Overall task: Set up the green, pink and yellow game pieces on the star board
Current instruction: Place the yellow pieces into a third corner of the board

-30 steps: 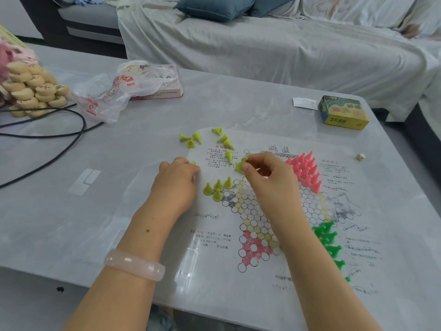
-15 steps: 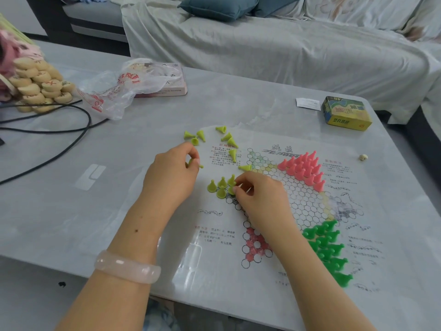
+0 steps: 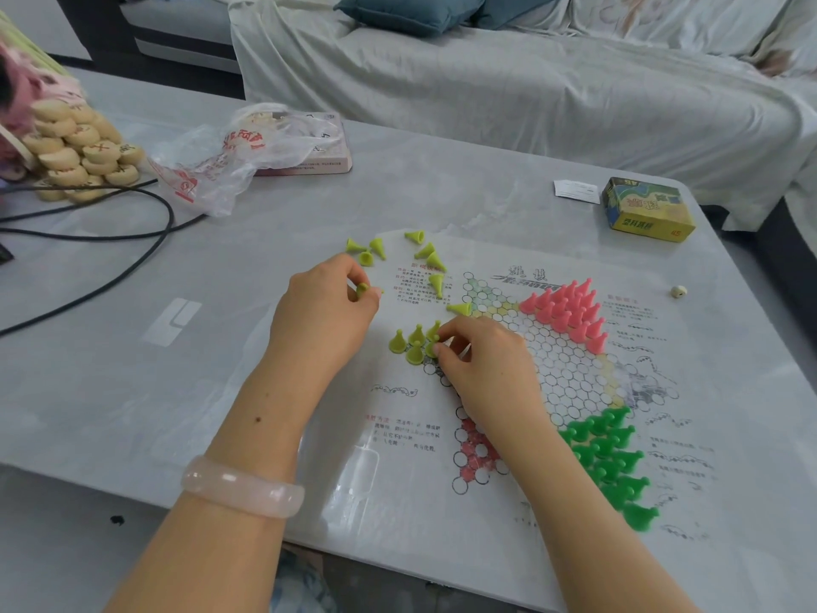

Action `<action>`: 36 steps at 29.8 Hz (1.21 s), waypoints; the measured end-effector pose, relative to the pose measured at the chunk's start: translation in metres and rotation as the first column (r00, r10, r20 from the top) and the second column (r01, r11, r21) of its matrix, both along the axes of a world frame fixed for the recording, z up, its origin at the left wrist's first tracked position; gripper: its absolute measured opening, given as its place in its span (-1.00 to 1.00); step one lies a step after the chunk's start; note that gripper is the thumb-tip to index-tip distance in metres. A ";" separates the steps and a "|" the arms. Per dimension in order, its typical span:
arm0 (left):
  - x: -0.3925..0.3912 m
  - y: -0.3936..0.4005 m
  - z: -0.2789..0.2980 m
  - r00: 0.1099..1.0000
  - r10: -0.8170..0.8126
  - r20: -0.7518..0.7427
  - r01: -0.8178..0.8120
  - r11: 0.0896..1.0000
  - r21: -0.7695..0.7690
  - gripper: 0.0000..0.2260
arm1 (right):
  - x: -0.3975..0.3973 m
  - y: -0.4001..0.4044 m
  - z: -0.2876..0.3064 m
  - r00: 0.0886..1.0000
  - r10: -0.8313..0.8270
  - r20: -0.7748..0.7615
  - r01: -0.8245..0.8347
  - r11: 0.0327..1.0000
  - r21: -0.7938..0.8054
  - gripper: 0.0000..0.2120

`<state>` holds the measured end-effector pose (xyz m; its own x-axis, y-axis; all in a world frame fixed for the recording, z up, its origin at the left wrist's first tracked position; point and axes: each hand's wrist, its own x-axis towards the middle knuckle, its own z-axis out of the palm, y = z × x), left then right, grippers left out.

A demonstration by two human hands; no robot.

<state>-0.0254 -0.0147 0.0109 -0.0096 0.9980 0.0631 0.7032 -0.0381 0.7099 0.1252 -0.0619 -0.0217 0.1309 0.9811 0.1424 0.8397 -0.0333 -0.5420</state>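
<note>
- While the pink pieces (image 3: pixel 568 314) and the green pieces (image 3: pixel 612 457) already fill their star points on the star board (image 3: pixel 570 378), the yellow corner is only begun: a few yellow pieces (image 3: pixel 409 342) stand upright at the left tip.
- A second ago the right hand (image 3: pixel 484 362) was up beside the pink group, pinching a yellow cone; it has since come down to the standing cluster, fingertips pinched on a piece there, seemingly seating it, though the fingers hide the hole.
- The left hand (image 3: pixel 325 307) has shifted up toward the loose yellow cones (image 3: pixel 398 254) lying tipped just off the board's top-left edge, and now pinches one yellow cone (image 3: pixel 362 288) between thumb and finger.
- That makes a feed line: the left hand picks up, the right hand places.
- One toppled cone (image 3: pixel 460 308) lies on the board just above the right hand.
- Several cones remain to stand, so yellow is roughly half done.
</note>
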 end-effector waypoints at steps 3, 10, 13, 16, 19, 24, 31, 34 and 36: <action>0.000 0.000 0.000 1.000 0.005 -0.004 -0.005 1.000 0.001 -0.91 | 0.000 0.000 0.000 1.000 0.004 0.004 -0.004 1.000 -0.002 -0.86; 0.000 -0.002 0.002 1.000 -0.016 0.006 0.016 1.000 -0.008 -0.94 | 0.001 -0.001 0.000 1.000 0.021 0.002 -0.021 1.000 0.001 -0.85; 0.001 -0.005 0.006 0.996 -0.054 0.073 0.056 0.998 -0.025 -0.90 | 0.005 -0.001 0.004 0.999 0.012 -0.037 -0.011 1.000 0.019 -0.89; 0.004 -0.010 0.013 0.970 -0.173 0.168 0.188 0.979 -0.077 -0.88 | 0.010 -0.002 0.015 0.972 -0.011 -0.235 0.031 0.996 0.082 -0.93; 0.012 -0.017 0.018 0.914 -0.315 0.254 0.350 0.931 -0.102 -0.89 | 0.009 -0.005 0.028 0.829 0.046 -0.558 0.019 0.994 0.111 -0.91; 0.014 -0.020 0.018 0.861 -0.384 0.333 0.435 0.896 -0.091 -0.85 | 0.006 -0.007 0.030 0.732 0.087 -0.676 -0.031 0.995 0.094 -0.89; 0.016 -0.018 0.017 0.867 -0.392 0.307 0.435 0.896 -0.084 -0.89 | 0.004 -0.008 0.029 0.627 0.087 -0.774 -0.053 0.996 0.069 -0.91; 0.019 -0.015 0.015 0.888 -0.389 0.244 0.422 0.901 -0.098 -0.88 | 0.006 -0.008 0.027 0.636 0.057 -0.769 -0.007 0.998 0.068 -0.95; 0.020 -0.013 0.012 0.922 -0.346 0.173 0.364 0.928 -0.080 -0.85 | 0.012 -0.007 0.025 0.648 0.020 -0.762 0.051 0.996 0.070 -0.97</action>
